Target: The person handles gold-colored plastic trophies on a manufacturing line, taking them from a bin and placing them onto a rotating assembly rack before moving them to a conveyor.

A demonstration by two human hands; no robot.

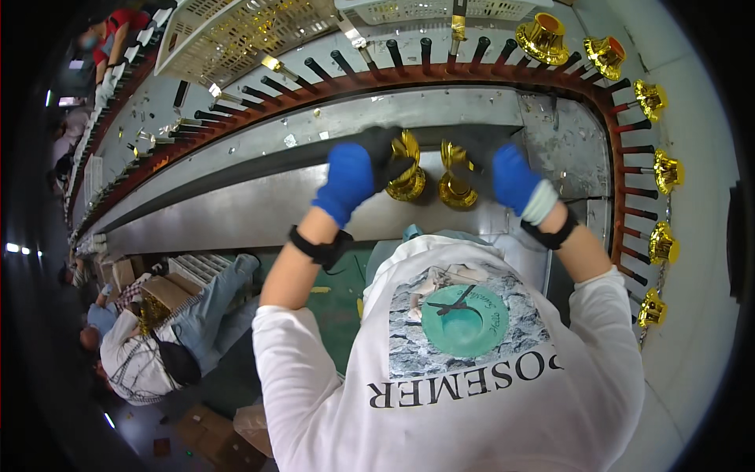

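- We see a long curved conveyor rail [440, 75] of brown-red pegs, several carrying shiny gold bell-shaped caps [543, 37].
- We find a grey metal workbench [236, 208] beneath both hands.
- Left hand [358, 177], blue-and-black glove: fingers clamped on a gold cap [407, 177].
- Right hand [503, 175], matching glove: fingers closed around a second gold cap [456, 185], just beside the first.

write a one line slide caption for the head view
Gloved left hand and right hand each hold a shiny gold piece over a metal bench.

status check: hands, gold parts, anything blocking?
Left hand grips gold cup. Right hand grips second gold cup. Both over metal bench. Nothing blocking.
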